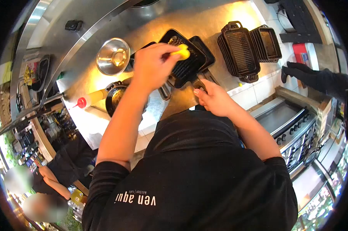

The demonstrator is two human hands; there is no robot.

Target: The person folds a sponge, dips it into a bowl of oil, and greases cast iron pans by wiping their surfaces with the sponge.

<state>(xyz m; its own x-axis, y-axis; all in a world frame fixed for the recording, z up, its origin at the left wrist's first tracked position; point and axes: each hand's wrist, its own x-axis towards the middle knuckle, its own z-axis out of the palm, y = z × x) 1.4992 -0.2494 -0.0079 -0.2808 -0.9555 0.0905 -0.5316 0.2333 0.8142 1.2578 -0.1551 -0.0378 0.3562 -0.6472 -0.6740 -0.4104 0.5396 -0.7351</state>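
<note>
1. Red-tipped squeeze bottle [91, 98], filled with something yellowish, just beside a round black pan.
2. Steel bowl [113, 56], shiny inside, on the metal counter [158, 24].
3. Round black pan [116, 101], partly hidden from me by the worker's left forearm.
4. Left hand [152, 67], slightly blurred, thumb and fingers pinching a yellow sponge.
5. Yellow sponge [182, 52], over the grill pan; whether it touches, I cannot tell.
6. Black grill pan [187, 63], rectangular, ridged, tilted in view, directly before the worker, near the counter's edge.
7. Right hand [213, 99], fingers closed around the grill pan's handle.
8. Flat black pan [206, 54], partly covered by the grill pan.
9. Tall stack of ridged dishes [241, 50], black, lugs at both ends.
10. Smaller stack of black dishes [267, 40], next to it.
</note>
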